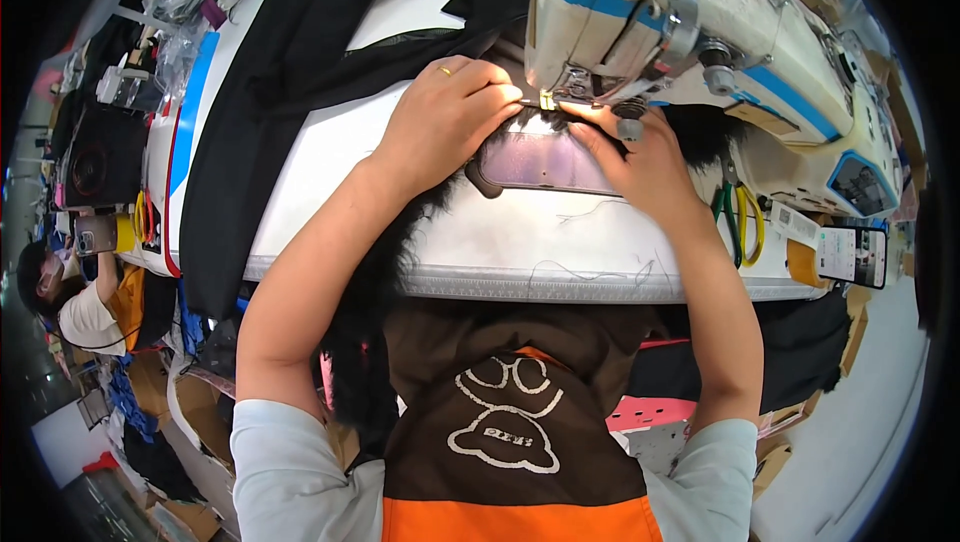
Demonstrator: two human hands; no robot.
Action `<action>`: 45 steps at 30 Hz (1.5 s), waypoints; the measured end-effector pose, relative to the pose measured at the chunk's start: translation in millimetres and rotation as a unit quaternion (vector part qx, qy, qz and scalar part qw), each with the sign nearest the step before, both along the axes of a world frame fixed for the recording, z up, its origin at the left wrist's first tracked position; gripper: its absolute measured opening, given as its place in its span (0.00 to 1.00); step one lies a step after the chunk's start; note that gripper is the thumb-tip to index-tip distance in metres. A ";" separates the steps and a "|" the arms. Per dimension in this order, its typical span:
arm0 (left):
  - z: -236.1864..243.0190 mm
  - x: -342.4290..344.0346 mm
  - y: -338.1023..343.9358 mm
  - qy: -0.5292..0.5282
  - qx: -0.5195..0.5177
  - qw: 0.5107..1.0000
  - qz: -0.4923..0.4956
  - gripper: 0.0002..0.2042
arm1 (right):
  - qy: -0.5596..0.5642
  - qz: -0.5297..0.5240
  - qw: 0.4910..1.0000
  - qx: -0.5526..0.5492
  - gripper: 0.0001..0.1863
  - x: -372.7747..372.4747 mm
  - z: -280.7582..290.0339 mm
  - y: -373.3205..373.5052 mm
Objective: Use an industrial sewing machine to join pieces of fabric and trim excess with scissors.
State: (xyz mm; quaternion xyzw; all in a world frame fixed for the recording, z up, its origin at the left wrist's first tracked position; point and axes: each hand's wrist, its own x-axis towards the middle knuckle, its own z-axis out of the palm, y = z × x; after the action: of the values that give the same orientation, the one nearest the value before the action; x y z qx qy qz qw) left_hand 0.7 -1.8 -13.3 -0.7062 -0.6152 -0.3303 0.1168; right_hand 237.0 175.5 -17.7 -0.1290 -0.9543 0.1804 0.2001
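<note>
At the presser foot [547,100] of a white and blue sewing machine [690,32], both my hands are on black furry fabric [395,252]. My left hand [450,117], with a ring on one finger, is closed on the fabric just left of the needle area, fingertips pressed together. On the right, my right hand [645,157] pinches the fur edge close to the foot, thumb and index finger reaching under the machine head. The fur hangs from my left hand over the table's front edge. Part of my right fingers is hidden by the machine.
Black cloth [270,92] lies over the left of the white table [470,232]. Scissors [730,202] with green and yellow handles and a phone [853,256] are at the right. Loose threads lie near the front ruler edge [560,287]. Another person [90,312] sits far left.
</note>
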 end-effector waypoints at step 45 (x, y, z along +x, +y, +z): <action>8.4 0.0 -5.7 0.129 -0.045 0.990 -0.041 0.12 | -0.041 0.031 0.995 0.083 0.28 16.0 13.5 9.6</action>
State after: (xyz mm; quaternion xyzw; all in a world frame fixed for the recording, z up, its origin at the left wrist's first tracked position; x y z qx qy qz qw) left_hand 0.6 -7.5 -4.9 -0.7718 -0.5799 -0.2134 0.1500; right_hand 252.9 185.0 -4.2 -0.0898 -0.9770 0.1012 0.1648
